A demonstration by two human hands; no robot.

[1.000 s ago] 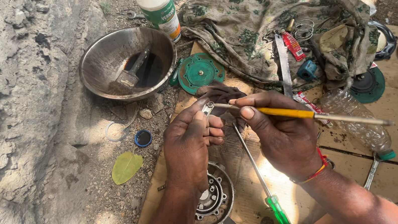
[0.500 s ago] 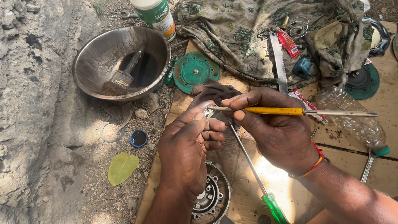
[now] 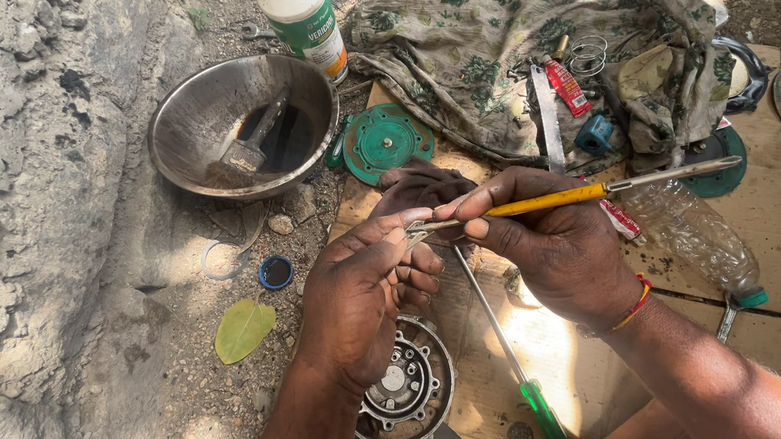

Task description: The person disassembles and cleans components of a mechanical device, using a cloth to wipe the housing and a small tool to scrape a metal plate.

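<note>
Both hands meet over cardboard sheet point(image 3: 760, 234), mid-scene. Left hand point(image 3: 360, 298) pinches small metal part point(image 3: 415, 234) between thumb and fingers, closed on it. Right hand point(image 3: 553, 249) clamped round yellow-handled tool point(image 3: 596, 191), its shaft pointing right, tip meeting small part. Round metal housing point(image 3: 402, 397) lies near, below left wrist. Green-handled screwdriver point(image 3: 512, 363) flat on cardboard beneath hands. Steel bowl point(image 3: 240, 124) with brush far left; green disc point(image 3: 388, 140) beside it. Clear plastic bottle point(image 3: 695, 237) lies right.
</note>
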